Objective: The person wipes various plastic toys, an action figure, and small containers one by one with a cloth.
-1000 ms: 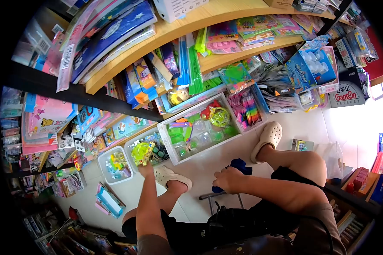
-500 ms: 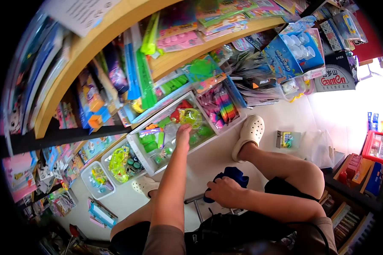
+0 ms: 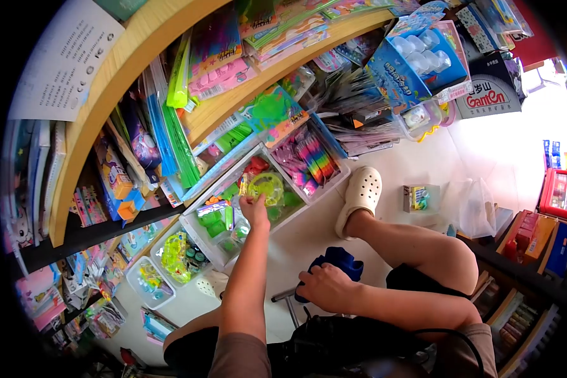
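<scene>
My left hand point(image 3: 256, 209) reaches over a divided white bin point(image 3: 282, 222) with its fingers pinched together. Whatever they hold is too small to make out. Near the fingertips lies a round yellow-green toy point(image 3: 268, 188), with red pieces point(image 3: 256, 165) just behind it. Green pieces and small packets point(image 3: 215, 220) fill the bin's left part. Close to my lap, my right hand point(image 3: 329, 288) is closed on a dark blue cloth point(image 3: 345, 263), which bunches out beyond the fingers.
Rainbow-coloured packs point(image 3: 316, 159) fill a bin at the right. Smaller tubs point(image 3: 150, 282) stand at the left. A curved wooden shelf point(image 3: 217, 112) overhangs the bins. A clear box point(image 3: 421, 198) and plastic bag point(image 3: 474, 208) lie on the floor beyond my cream clog point(image 3: 363, 195).
My left hand has drawn left and its fingers have closed into a pinch beside the round toy. The view has shifted slightly. My right hand stays on the blue cloth.
</scene>
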A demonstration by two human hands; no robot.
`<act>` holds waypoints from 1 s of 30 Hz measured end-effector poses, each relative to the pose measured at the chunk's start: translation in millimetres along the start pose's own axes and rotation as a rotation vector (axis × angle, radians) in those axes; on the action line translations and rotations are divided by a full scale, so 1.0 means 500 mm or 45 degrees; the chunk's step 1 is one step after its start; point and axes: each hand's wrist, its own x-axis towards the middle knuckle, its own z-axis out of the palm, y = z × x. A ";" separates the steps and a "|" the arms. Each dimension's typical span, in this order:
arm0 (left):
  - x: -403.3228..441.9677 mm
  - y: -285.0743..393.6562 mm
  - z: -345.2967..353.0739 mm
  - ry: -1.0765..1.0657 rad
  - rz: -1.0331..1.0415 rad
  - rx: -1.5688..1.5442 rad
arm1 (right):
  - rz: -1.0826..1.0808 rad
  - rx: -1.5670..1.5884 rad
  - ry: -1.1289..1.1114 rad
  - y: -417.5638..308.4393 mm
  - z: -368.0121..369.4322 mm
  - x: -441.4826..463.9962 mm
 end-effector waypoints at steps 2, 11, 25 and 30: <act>-0.015 0.019 -0.028 -0.068 0.008 -0.078 | 0.038 0.000 0.034 0.001 -0.005 0.002; -0.182 0.158 -0.211 -0.343 -0.067 -0.349 | 0.403 0.265 0.465 -0.003 -0.049 0.024; -0.463 0.262 -0.289 -0.650 -0.430 -1.004 | 0.138 0.510 0.893 -0.115 0.019 0.067; -0.477 0.230 -0.350 -0.629 -0.363 -0.840 | 0.298 0.454 0.964 -0.085 0.033 0.115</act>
